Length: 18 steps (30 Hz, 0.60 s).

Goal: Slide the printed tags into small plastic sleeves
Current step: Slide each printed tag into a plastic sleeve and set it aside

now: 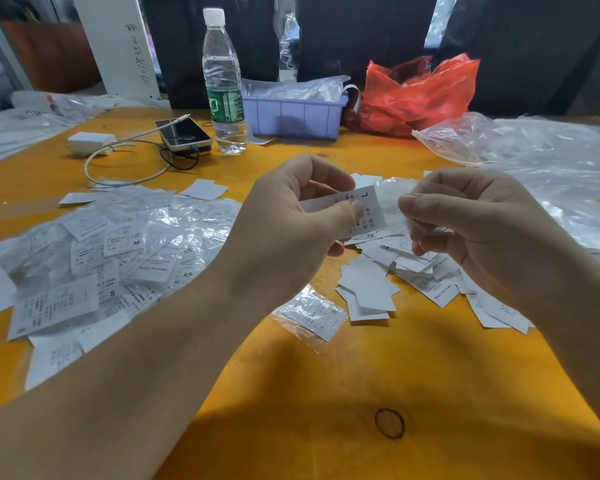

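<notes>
The orange bench [326, 393] carries everything, and the biggest mass on it is the heap of filled sleeves [111, 258] lying out past the left hand's knuckles, well apart from the work. Next in size is the scatter of loose tags [378, 289] below and between the two sets of fingers, bare paper waiting its turn. One finished sleeve [312, 315] lies alone just under the left wrist.

The left hand [291, 230] holds the tag in hand [357, 211], thumb on top and fingers curled behind, clamped on its near end so the end marked L juts free toward the right hand. The tag looks like thin printed card or satin: almost weightless, stiff enough along its length to be pushed, yet likely to buckle if gripped too far from the leading edge.

The right hand [471, 230] has thumb and forefinger pressed together on a clear sleeve [426, 230], whose film is hard to make out against the plastic behind. I judge the sleeve limp, slick and clingy, its two walls prone to stick shut. It is best taken at the mouth, one wall rubbed off the other between the fingertips, while the tag is held low near its trailing end and fed in corner first.
</notes>
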Each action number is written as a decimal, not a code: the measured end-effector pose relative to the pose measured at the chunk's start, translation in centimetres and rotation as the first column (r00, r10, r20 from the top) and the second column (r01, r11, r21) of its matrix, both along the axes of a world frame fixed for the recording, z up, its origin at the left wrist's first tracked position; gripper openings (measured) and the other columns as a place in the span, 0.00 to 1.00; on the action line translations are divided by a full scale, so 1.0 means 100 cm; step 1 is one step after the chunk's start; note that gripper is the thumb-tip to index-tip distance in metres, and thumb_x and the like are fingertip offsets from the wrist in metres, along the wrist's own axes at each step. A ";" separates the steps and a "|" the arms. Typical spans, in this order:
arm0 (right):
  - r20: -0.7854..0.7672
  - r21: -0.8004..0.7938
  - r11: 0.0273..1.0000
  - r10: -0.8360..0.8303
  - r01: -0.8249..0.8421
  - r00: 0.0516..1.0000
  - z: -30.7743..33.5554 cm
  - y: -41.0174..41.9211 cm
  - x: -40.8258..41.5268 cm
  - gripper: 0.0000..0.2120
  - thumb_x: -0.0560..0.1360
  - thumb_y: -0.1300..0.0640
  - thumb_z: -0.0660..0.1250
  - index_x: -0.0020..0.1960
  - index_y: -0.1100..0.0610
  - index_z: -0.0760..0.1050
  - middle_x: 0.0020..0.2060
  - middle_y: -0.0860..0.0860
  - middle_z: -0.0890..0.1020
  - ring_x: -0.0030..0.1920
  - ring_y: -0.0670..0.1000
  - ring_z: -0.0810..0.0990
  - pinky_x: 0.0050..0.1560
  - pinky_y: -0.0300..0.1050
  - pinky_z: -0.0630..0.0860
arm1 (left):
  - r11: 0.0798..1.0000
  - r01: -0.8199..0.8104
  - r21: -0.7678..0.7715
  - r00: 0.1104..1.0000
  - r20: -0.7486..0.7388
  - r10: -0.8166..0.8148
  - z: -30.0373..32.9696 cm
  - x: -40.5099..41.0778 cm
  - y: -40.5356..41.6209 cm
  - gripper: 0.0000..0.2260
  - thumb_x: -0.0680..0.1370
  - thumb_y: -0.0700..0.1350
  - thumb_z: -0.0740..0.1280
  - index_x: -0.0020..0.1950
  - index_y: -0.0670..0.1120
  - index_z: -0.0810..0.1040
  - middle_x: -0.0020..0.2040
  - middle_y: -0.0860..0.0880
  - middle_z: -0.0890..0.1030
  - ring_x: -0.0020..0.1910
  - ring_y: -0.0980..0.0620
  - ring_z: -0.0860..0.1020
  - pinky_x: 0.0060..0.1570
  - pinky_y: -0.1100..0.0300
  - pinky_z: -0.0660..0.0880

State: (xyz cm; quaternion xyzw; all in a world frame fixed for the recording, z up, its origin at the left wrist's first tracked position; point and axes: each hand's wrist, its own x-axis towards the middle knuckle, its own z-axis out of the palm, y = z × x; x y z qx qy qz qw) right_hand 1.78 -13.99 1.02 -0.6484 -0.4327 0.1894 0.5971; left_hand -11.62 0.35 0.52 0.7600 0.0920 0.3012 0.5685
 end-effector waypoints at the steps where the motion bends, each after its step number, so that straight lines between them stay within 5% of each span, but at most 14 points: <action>1: -0.006 0.004 1.000 -0.001 0.001 1.000 0.000 0.000 0.000 0.09 0.65 0.52 0.74 0.34 0.56 0.78 0.28 0.51 0.76 0.32 0.49 0.76 0.36 0.44 0.76 | 1.000 -0.001 0.009 1.000 0.001 0.001 0.000 0.000 0.000 0.07 0.75 0.40 0.72 0.44 0.51 0.77 0.40 0.54 0.83 0.38 0.59 0.83 0.32 0.64 0.79; 18: -0.024 -0.030 0.999 0.016 -0.017 1.000 0.002 0.000 -0.001 0.08 0.66 0.53 0.72 0.32 0.54 0.78 0.28 0.49 0.75 0.32 0.48 0.75 0.37 0.45 0.75 | 0.999 0.035 0.013 0.999 -0.036 -0.035 -0.001 -0.001 -0.002 0.07 0.75 0.41 0.73 0.46 0.52 0.77 0.41 0.55 0.83 0.39 0.60 0.82 0.33 0.66 0.78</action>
